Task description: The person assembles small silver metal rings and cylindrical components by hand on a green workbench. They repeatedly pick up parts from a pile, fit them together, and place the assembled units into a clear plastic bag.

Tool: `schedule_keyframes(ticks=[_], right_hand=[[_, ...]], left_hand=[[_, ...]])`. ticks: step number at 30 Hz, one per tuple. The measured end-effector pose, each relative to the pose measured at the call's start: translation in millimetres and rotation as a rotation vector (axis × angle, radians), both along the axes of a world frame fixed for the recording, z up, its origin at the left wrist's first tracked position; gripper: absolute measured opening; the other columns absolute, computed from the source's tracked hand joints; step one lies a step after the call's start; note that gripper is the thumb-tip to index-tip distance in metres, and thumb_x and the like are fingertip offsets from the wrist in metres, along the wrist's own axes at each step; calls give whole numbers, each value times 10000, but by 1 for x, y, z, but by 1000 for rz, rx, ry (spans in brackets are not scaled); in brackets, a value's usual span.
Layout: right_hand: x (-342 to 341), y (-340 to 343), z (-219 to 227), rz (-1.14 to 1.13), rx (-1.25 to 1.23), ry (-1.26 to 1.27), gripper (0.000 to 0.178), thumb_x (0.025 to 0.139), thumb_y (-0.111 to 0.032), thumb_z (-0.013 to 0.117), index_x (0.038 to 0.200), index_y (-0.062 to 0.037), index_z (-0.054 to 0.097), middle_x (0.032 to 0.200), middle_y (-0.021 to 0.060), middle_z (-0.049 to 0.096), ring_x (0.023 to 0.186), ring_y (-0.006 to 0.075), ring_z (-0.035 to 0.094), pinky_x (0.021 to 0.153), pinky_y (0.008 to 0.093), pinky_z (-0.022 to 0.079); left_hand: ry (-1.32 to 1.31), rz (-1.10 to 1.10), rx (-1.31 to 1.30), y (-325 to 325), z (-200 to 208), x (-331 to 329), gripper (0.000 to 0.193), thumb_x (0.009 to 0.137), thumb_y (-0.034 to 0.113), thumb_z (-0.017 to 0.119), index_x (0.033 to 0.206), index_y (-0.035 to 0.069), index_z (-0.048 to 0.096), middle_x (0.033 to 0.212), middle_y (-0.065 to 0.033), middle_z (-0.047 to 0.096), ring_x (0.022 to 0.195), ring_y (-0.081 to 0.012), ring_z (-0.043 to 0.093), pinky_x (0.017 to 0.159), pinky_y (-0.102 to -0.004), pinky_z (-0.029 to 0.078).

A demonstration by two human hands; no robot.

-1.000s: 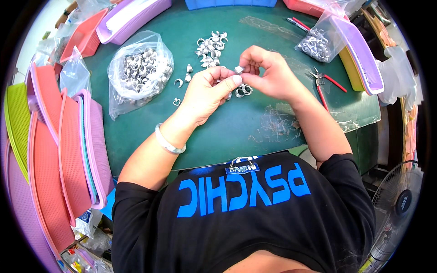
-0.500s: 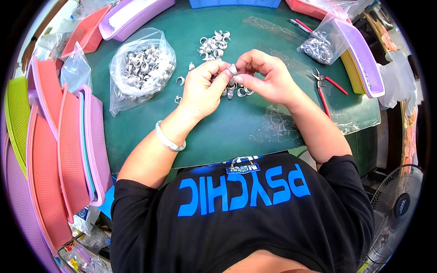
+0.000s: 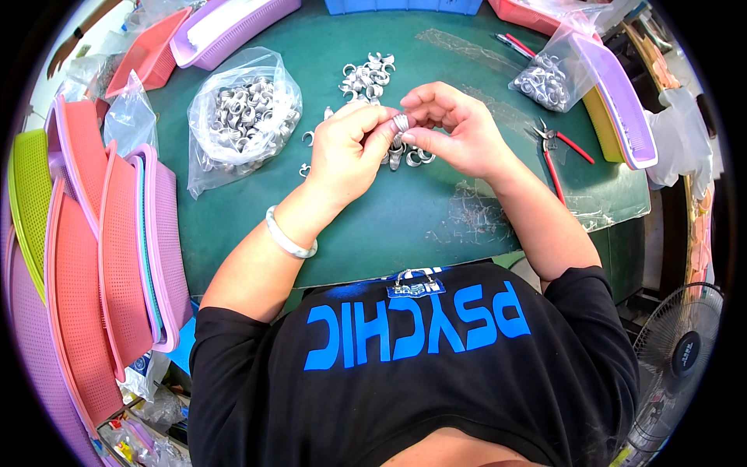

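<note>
1. Two hands in play, both over the tabletop. L hand [image 3: 342, 152] is pinching one silver-tone ribbed ring [image 3: 401, 123] btwn thumb & forefinger, just above the tbl, mid-scene.
2. R hand [image 3: 459, 132] half-curled right beside it, thumb & fingertips at the ring's edge; can't tell if they grip it or just hover.
3. One pale bangle [image 3: 288, 233] on the L wrist.
4. Ring count: one pile [image 3: 366, 75] beyond the hands, too jumbled to count; a small cluster [image 3: 420, 154] partly hidden under the fingers; at least two loose pcs L of the L hand, incl. one open ring [image 3: 308, 138] & one small ring [image 3: 304, 170].
5. Two clear bags w/ rings: big open bag [image 3: 204, 171] on the L, smaller bag [image 3: 574, 54] upper R.
6. Two red-handled tools: pliers [image 3: 548, 142] lying open R of the R hand, second tool [image 3: 520, 43] farther back.
7. Surface: green tabletop [image 3: 366, 249], scuffed, w/ clear tape strips.
8. Room: one blue crate [image 3: 405, 6] at far edge; purple basket [image 3: 241, 35] & coral basket [image 3: 149, 58] upper L; basket stack [image 3: 124, 257] far L, overlapping, can't count; purple tray [image 3: 629, 117] over yellow basket [image 3: 601, 124] on R; one fan [image 3: 685, 350] low R.
</note>
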State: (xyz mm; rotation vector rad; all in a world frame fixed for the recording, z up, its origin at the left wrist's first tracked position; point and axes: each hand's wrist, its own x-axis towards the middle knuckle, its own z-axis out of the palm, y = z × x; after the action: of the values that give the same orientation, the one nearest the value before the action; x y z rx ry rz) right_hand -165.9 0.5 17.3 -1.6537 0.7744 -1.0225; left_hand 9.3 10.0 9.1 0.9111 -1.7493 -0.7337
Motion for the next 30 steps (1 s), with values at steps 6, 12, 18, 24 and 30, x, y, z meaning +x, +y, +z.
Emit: schedule_keyframes(ticks=[6,12,18,24,30], right_hand=[[0,-2,0,-39,-233,28,248,737,-9,645,973,-4,571,814,36,606,717,91,561,673,233,463],[-1,-4,0,-65,-380,43,223,719,7,647,934,-7,590,817,38,595,699,101,550,652,235,461],[-1,-5,-1,-50,-364,26,216,717,6,648,924,-5,584,821,40,591,706,102,546,655,237,459],[-2,-5,-3,-35,-341,19,225,717,8,647,930,-6,577,840,40,587,725,103,545,672,238,458],[-3,-6,-4,-8,-339,0,232,717,9,646,938,-10,575,884,46,581,737,110,549,679,239,460]], left_hand=[[201,-52,208,-2,-12,-2,108,793,57,562,871,7,617,694,-20,572,604,-78,513,532,-215,409],[393,-294,729,2,6,7,131,813,127,541,871,26,601,687,7,547,572,-37,450,497,-174,348],[422,-309,761,4,8,5,141,834,170,529,877,52,593,672,25,530,559,-30,435,476,-161,323],[416,-307,733,5,7,4,146,845,214,560,868,76,600,664,42,520,553,-23,429,471,-154,315],[441,-299,705,5,5,2,138,839,167,580,884,40,607,665,43,523,544,-18,413,468,-159,306]])
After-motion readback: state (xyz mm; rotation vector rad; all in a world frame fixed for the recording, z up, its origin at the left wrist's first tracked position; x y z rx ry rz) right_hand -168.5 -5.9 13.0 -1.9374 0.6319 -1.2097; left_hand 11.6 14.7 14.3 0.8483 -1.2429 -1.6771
